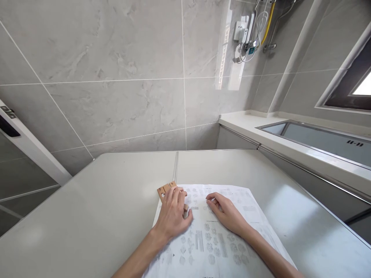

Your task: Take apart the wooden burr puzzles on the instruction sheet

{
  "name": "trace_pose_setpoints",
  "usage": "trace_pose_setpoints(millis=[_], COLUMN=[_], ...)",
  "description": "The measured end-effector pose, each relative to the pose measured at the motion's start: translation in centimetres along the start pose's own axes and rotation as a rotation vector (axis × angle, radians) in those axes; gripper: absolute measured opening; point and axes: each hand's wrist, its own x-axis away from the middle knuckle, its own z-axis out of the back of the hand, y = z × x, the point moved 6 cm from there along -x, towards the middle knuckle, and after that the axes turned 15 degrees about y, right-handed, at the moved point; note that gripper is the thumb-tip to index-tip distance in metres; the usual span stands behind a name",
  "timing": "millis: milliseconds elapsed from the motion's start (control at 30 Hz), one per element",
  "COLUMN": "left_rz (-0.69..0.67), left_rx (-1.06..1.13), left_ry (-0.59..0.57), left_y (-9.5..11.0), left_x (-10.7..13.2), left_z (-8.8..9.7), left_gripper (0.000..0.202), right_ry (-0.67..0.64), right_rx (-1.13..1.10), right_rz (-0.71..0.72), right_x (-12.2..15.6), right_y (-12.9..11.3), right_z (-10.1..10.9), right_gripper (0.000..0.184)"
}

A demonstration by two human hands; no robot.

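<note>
A white sheet printed with diagrams (214, 243) lies on the grey table (101, 200). At its far left corner lie small wooden pieces (165, 189). My left hand (174, 214) rests over those pieces, fingers laid flat and pressing on them, hiding most of them. My right hand (224, 212) lies on the sheet beside it, fingers loosely curled, tips touching the paper, nothing visible in it.
A tiled wall stands behind the table. A white counter with a steel sink (319, 137) runs along the right. Pipes and a socket (249, 34) hang on the wall above. A door with a dark handle (8, 127) is at the left.
</note>
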Motion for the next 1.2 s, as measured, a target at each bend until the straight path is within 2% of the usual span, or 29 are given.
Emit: trace_pose_setpoints(millis=[67,233,333,400,667,1200], left_rz=[-0.076,-0.275,-0.328,-0.306,-0.202,-0.221], left_rx=[0.089,0.306,0.352,0.364,0.398,0.398], left_ry=[-0.035,-0.265,-0.375,-0.408,-0.400,-0.331], left_y=[1.5,5.1,5.9,5.9,5.5,5.1], left_x=[0.1,1.9,3.1,3.5,3.2,3.6], left_z=[-0.1,-1.8,-2.9,-3.3,-3.5,-3.9], left_gripper=[0.026,0.013,0.008,0.007,0.009,0.008], right_ry=[0.003,0.009,0.001,-0.009,-0.030,-0.051], right_rx=[0.002,-0.011,0.002,0.024,0.041,0.099], right_rz=[0.012,0.040,0.061,0.068,0.082,0.099], right_x=[0.0,-0.1,-0.1,0.0,0.2,0.2], right_y=[0.1,-0.1,-0.4,-0.6,-0.8,-0.9], right_z=[0.0,0.0,0.0,0.0,-0.1,-0.2], right_gripper=[0.028,0.026,0.025,0.025,0.021,0.022])
